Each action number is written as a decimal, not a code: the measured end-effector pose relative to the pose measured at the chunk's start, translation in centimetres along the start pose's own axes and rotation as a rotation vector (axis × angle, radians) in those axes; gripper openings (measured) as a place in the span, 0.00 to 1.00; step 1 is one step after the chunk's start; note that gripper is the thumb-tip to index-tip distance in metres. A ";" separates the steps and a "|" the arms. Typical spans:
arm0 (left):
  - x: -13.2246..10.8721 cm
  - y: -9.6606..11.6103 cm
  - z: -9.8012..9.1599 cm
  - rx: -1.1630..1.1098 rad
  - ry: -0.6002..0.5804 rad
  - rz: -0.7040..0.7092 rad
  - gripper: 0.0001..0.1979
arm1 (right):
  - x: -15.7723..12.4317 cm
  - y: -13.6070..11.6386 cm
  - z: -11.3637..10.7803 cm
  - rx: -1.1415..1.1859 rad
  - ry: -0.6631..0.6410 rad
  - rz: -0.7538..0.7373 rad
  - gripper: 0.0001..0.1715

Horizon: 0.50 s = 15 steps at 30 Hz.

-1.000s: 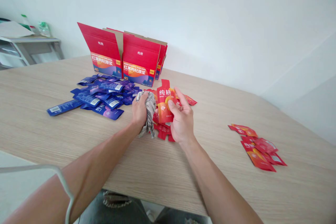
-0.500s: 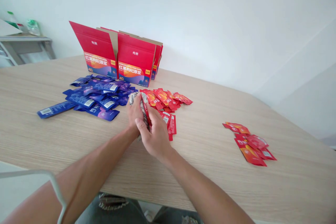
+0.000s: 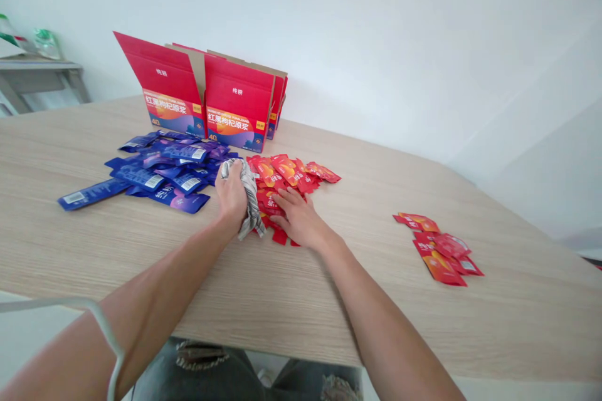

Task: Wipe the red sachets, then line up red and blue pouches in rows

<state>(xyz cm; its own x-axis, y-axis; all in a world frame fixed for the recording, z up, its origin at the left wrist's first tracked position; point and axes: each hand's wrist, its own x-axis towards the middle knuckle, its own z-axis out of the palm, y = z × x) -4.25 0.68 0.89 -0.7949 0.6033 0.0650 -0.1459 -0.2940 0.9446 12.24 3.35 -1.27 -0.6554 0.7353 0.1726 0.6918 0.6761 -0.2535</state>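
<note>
Cloth [image 3: 249, 197] bunched in left hand [image 3: 231, 194], hanging down

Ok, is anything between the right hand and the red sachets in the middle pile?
Nothing visible: the right hand already lies flat on the red sachets. The left hand, beside it, grips a grey cloth at the pile's left edge.

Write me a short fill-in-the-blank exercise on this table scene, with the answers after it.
1. The left hand has a ____ cloth in its grip.
2. The right hand lies flat on the pile of ____ packets.
3. The blue packets lie to the ____ of the cloth.
4. Behind both piles, the open boxes stand on the ____ table.

Missing words: grey; red; left; wooden
</note>
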 end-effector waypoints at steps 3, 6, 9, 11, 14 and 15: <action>-0.6 -0.4 0.0 0.007 -0.053 0.087 0.14 | -0.1 -0.8 0.7 -0.040 -0.060 0.037 0.26; -1.0 -0.7 -0.1 -0.008 -0.137 0.218 0.17 | -0.1 -1.4 0.3 -0.019 -0.050 0.056 0.26; -1.2 -0.9 -0.1 -0.025 -0.235 0.313 0.15 | -0.7 -0.4 -1.2 -0.004 0.006 0.124 0.33; -1.5 -1.1 -0.1 -0.033 -0.272 0.339 0.13 | -1.5 1.8 -2.7 -0.034 0.077 0.167 0.37; -2.2 -1.1 0.0 -0.042 -0.300 0.344 0.11 | -3.6 7.4 -5.7 -0.156 0.116 0.251 0.37; -2.4 -1.1 0.1 -0.046 -0.311 0.344 0.10 | -4.5 9.8 -6.7 -0.223 0.094 0.324 0.37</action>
<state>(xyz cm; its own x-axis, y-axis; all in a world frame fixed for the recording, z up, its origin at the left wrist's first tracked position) -2.08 -0.35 -0.28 -0.5881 0.6569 0.4718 0.0635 -0.5440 0.8366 23.96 6.99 1.89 -0.3690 0.9061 0.2067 0.9137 0.3945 -0.0981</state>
